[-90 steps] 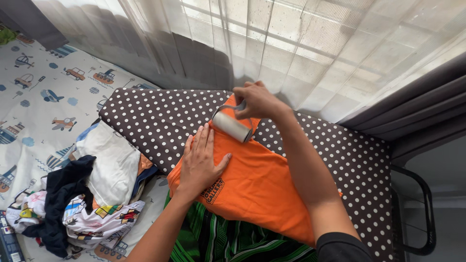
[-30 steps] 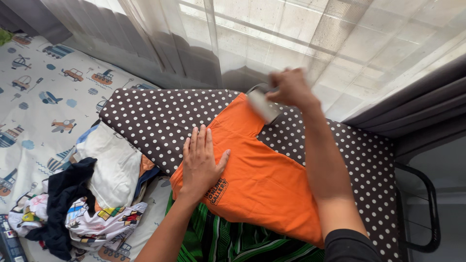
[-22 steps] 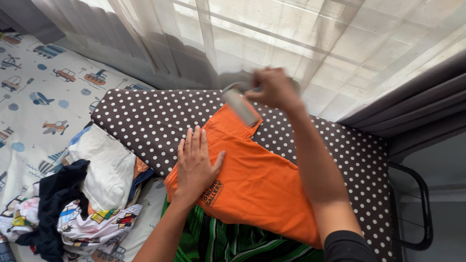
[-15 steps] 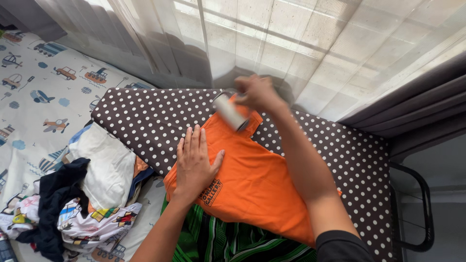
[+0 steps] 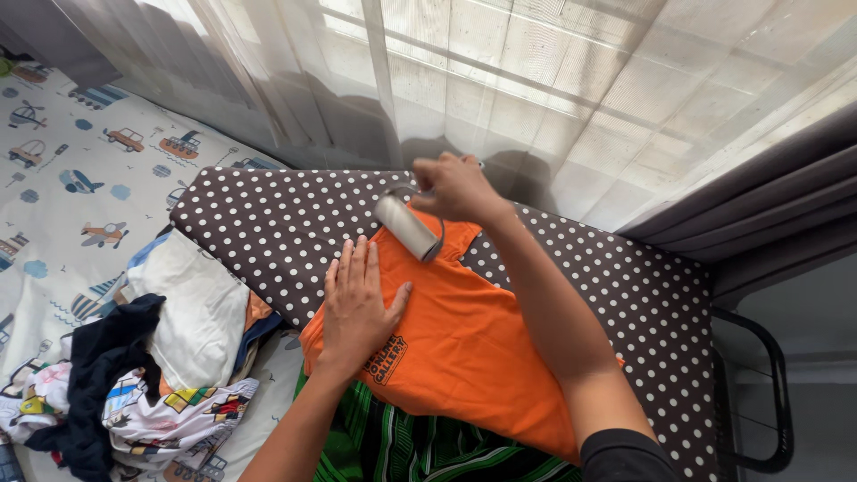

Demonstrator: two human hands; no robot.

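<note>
An orange shirt point(image 5: 464, 344) with a dark print lies folded on a brown, white-dotted ironing board point(image 5: 268, 228). My left hand point(image 5: 357, 303) lies flat on the shirt's near left part, fingers apart. My right hand point(image 5: 455, 187) grips the handle of a white lint roller point(image 5: 406, 226), whose roll touches the shirt's far end near the collar.
A heap of mixed clothes point(image 5: 143, 357) lies left of the board on a bedsheet point(image 5: 71, 178) printed with vehicles. Green striped fabric point(image 5: 393, 446) hangs below the board's near edge. Sheer curtains point(image 5: 500, 80) cover the window behind; a black metal frame point(image 5: 759, 384) stands at right.
My right hand lifted the lint roller off the shirt toward the curtain, then brought it back down onto the shirt's far end. My left hand stayed pressed on the shirt.
</note>
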